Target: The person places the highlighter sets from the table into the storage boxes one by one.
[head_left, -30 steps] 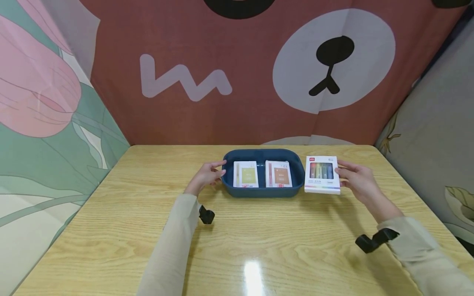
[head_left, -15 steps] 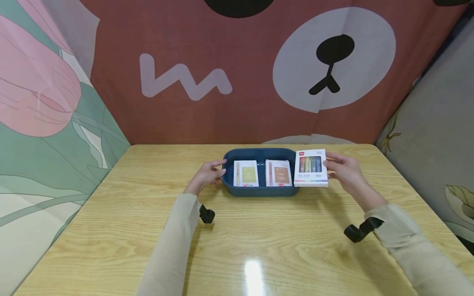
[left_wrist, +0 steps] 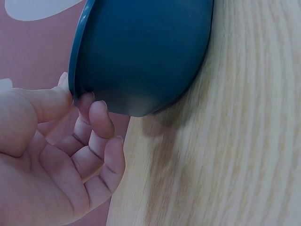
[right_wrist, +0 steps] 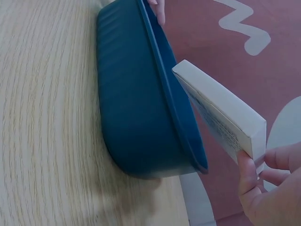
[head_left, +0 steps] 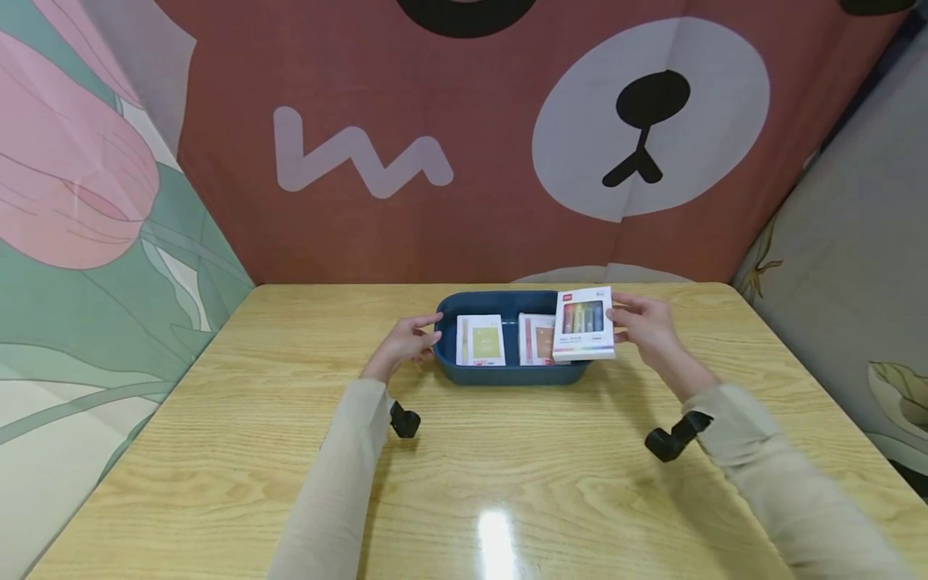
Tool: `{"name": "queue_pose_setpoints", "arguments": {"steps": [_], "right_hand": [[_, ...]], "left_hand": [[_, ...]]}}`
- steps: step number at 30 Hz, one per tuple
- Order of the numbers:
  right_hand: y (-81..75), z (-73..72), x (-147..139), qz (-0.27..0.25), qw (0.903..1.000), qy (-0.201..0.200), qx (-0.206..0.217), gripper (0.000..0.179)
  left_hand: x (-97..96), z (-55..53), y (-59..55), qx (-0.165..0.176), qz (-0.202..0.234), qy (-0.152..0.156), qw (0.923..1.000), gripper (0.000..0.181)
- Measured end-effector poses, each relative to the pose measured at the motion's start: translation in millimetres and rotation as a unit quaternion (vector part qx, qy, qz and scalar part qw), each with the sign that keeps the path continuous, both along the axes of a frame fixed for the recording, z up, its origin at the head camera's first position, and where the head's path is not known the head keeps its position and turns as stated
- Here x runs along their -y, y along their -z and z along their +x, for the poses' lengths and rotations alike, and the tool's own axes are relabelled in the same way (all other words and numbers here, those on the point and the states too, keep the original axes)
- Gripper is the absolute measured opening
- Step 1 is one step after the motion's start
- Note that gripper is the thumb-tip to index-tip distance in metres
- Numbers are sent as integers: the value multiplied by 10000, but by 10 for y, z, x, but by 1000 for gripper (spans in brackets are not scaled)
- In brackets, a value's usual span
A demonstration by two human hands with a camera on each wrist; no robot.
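A dark blue oblong bin [head_left: 471,376] stands on the table near its far edge. My left hand [head_left: 403,341] pinches the bin's left rim; the left wrist view shows the thumb and fingers on either side of that rim [left_wrist: 77,56]. Inside lie a white box with a yellow-green panel [head_left: 481,341] and a white box with an orange-brown panel [head_left: 535,340]. My right hand [head_left: 648,326] pinches the right edge of a white box of coloured sticks [head_left: 583,322], tilted above the bin's right end. It partly covers the orange-brown box. In the right wrist view the held box [right_wrist: 221,101] is over the rim.
The wood-grain table [head_left: 435,483] spreads in front of the bin and to both sides. A printed cloth with a bear face [head_left: 362,234] hangs behind the table's far edge, and a patterned cloth [head_left: 848,266] hangs at the right.
My right hand has moved left with the box of coloured sticks, from beside the bin to above its right end. The left hand has stayed at the left rim.
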State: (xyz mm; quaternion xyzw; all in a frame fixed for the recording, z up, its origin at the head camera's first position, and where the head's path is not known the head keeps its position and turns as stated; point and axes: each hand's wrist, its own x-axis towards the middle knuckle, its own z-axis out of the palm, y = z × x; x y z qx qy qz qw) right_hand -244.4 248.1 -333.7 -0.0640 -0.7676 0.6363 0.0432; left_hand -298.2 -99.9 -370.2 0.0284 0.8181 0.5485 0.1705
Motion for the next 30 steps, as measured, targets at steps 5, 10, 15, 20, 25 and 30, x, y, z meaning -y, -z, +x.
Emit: {"name": "queue_pose_setpoints", "arguments": {"steps": [5,10,15,20,25,30], "right_hand": [[41,-33,50,24,9999,-9,-103,43],[77,-76,91,56,10000,35,-54,43],[96,-115,133,151,9998,140,-32,42],[113,-145,172,234,9996,182,-13,41],[145,-181,207,414,9989,221,-96,39],[169,-210,243,716,9970,288,-99,38]], "left_hand": [[-3,-11,4,4,-62,-25,10000,43],[2,-5,5,-11,-61,-8,10000,43],[3,7,6,-20,-71,9,10000,43],[3,7,5,-2,-69,10,10000,43],[3,7,-1,-17,-87,-15,10000,43],[5,5,2,-21,-84,-2,10000,43]]}}
